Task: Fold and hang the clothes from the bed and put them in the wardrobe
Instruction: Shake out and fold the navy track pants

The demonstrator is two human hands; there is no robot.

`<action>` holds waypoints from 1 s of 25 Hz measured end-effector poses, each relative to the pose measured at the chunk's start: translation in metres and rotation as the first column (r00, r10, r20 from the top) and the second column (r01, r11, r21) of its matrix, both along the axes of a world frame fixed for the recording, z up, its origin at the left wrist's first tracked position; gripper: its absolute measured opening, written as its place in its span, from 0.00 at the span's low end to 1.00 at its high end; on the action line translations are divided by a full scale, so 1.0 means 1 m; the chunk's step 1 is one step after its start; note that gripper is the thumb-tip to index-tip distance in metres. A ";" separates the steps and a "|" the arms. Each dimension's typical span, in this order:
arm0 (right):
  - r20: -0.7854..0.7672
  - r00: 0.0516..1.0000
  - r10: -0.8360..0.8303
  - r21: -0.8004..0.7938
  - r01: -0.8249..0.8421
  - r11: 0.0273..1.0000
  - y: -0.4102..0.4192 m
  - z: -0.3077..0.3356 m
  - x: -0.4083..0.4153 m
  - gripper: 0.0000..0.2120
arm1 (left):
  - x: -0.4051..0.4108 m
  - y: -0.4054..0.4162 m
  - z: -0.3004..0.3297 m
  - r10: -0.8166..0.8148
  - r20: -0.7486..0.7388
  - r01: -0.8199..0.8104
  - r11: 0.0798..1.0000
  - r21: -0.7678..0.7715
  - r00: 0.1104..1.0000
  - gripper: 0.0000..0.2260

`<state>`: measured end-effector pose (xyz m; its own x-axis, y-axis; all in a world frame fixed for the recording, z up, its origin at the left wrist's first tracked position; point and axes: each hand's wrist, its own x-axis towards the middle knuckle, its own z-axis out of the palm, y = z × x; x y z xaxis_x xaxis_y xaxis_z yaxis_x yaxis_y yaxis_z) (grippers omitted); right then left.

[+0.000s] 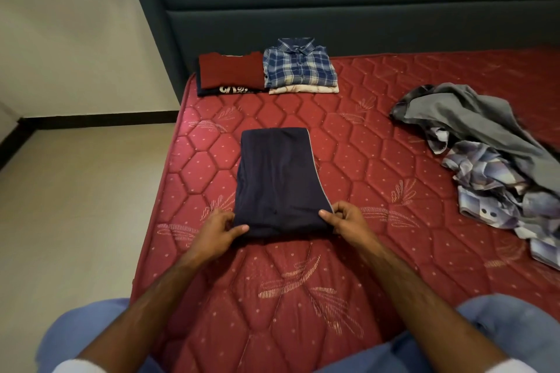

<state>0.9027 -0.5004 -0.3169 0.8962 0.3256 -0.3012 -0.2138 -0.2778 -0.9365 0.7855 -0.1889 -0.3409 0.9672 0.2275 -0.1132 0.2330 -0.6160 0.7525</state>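
A dark navy garment (277,172) lies folded into a long rectangle on the red quilted mattress (378,160). My left hand (219,228) pinches its near left corner and my right hand (345,221) pinches its near right corner. At the head of the bed sit two folded piles: a maroon top (231,71) over a dark printed garment, and a blue plaid shirt (300,65) over a pale folded piece (303,89). A loose heap lies at the right: a grey garment (466,121) and a blue-white patterned one (497,188).
A dark teal padded headboard (333,9) runs along the far side of the bed. To the left are a cream tiled floor (75,206) and a pale wall with a black skirting. My knees in light blue trousers show at the bottom.
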 end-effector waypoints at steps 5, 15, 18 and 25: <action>0.147 0.989 -0.017 -0.069 0.028 0.997 -0.004 0.008 0.011 0.13 | 0.000 0.016 0.026 -0.023 0.005 0.021 0.964 0.266 1.000 0.17; 0.267 0.954 0.139 -0.433 -0.010 0.901 0.000 0.023 0.015 0.15 | 0.003 -0.001 0.050 -0.034 0.067 0.013 0.956 0.292 0.997 0.08; 0.618 0.766 0.177 -0.419 0.130 0.899 0.036 0.037 0.021 0.24 | 0.043 -0.028 0.066 -0.142 0.356 -0.065 0.857 0.511 0.923 0.18; 0.572 0.635 0.519 -0.693 0.035 0.720 0.121 -0.016 0.048 0.31 | 0.122 -0.044 -0.006 -0.057 0.059 0.016 0.839 0.543 0.997 0.32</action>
